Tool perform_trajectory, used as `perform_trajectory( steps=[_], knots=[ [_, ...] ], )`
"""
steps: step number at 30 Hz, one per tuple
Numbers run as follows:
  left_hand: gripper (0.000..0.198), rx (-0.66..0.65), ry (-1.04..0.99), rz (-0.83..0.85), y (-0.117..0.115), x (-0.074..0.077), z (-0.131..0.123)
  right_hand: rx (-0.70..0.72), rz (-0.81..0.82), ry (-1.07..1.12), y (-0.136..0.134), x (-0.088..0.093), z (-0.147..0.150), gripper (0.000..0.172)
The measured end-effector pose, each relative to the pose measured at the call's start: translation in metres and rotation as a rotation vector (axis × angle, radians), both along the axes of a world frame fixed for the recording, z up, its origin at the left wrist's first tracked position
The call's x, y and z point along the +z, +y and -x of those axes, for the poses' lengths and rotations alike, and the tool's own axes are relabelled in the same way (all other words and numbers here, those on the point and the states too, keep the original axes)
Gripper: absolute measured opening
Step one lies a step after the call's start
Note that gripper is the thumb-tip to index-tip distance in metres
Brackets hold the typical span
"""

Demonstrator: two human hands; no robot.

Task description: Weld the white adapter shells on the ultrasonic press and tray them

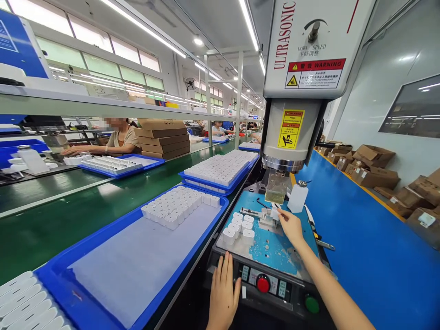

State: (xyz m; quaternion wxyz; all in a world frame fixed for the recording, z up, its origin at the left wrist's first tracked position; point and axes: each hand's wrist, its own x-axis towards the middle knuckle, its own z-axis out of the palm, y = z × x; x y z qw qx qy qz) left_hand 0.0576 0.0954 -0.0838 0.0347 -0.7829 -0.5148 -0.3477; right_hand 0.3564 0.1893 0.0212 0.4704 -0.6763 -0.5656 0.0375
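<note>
My right hand (291,225) reaches under the ultrasonic press's horn (276,187). Its fingers close on a small white plastic housing (275,214) at the metal fixture (268,223); the fingers partly hide it. My left hand (225,288) lies flat with fingers stretched out against the left end of the press's front panel (250,291), holding nothing. Several more white housings (237,227) stand grouped on the press's base plate (271,250), left of the fixture.
Left of the press, a blue tray (134,256) holds rows of white housings at its far end, with stacked trays (220,178) behind. A white bottle (298,197) stands right of the horn. A red button (263,283) sits on the panel. Another person (122,137) works across the bench.
</note>
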Motion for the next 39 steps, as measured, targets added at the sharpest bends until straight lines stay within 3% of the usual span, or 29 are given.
perform_trajectory(
  steps=[5,10,16,22,25,28,31,33,36,39],
  knots=[
    [0.068,-0.015,0.062,0.007,0.000,-0.003,0.004,0.029,0.035,-0.113,0.015,-0.010,0.016,0.038],
    [0.067,0.006,0.089,0.017,-0.001,-0.002,0.004,0.031,0.069,-0.297,0.014,-0.014,0.023,0.043],
    [0.066,0.013,0.089,0.005,-0.002,0.001,0.005,0.092,0.065,-0.590,0.009,-0.005,0.022,0.038],
    [0.065,0.007,0.116,0.013,-0.004,0.005,0.006,0.141,0.054,-0.673,0.005,0.001,0.019,0.040],
    [0.062,-0.007,0.095,-0.008,-0.003,0.007,0.009,0.084,0.028,-0.632,-0.015,0.002,0.021,0.043],
    [0.050,-0.039,0.019,-0.088,0.006,0.012,0.014,0.010,-0.073,-0.505,-0.058,-0.004,0.026,0.040],
    [0.030,-0.109,-0.094,-0.205,0.023,0.021,0.015,0.047,-0.208,-0.438,-0.110,-0.024,0.031,0.035],
    [0.026,-0.199,-0.118,-0.288,0.039,0.028,0.013,0.073,-0.264,-0.482,-0.137,-0.043,0.032,0.033],
    [0.026,-0.337,-0.064,-0.355,0.063,0.036,0.004,0.067,-0.301,-0.587,-0.154,-0.063,0.031,0.028],
    [0.025,-0.390,-0.029,-0.364,0.074,0.046,-0.002,0.055,-0.310,-0.626,-0.153,-0.063,0.032,0.026]
  ],
)
